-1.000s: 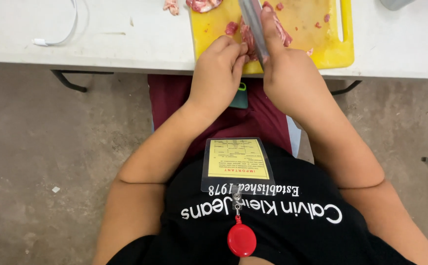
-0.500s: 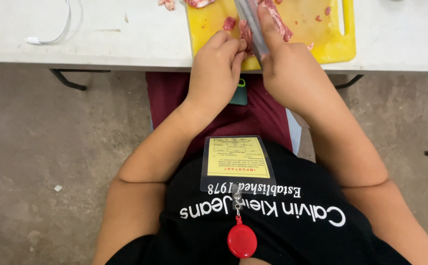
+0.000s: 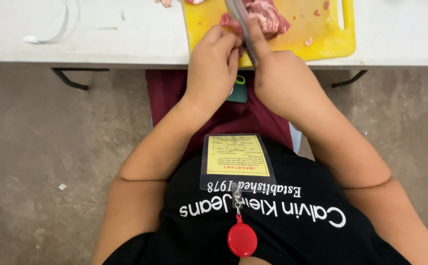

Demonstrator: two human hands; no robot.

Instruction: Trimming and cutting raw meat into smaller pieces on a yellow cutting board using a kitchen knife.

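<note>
The knife (image 3: pixel 238 22) lies across the raw red meat (image 3: pixel 265 14) on the yellow cutting board (image 3: pixel 322 41). Its blade runs from the right hand up and slightly left toward the far edge of the board, its long axis nearly straight away from the person. The right hand (image 3: pixel 278 78) has its grip closed around the knife's handle, forefinger laid along the spine. The left hand (image 3: pixel 211 68) sits just beside it, fingers curled onto the near end of the meat. Small scraps dot the board. The board rests on a white worktop (image 3: pixel 101 44), where a white cable (image 3: pixel 52 34) lies well to the left. A yellow card (image 3: pixel 236 157) and a red badge reel (image 3: pixel 242 239) hang on the black shirt.
</note>
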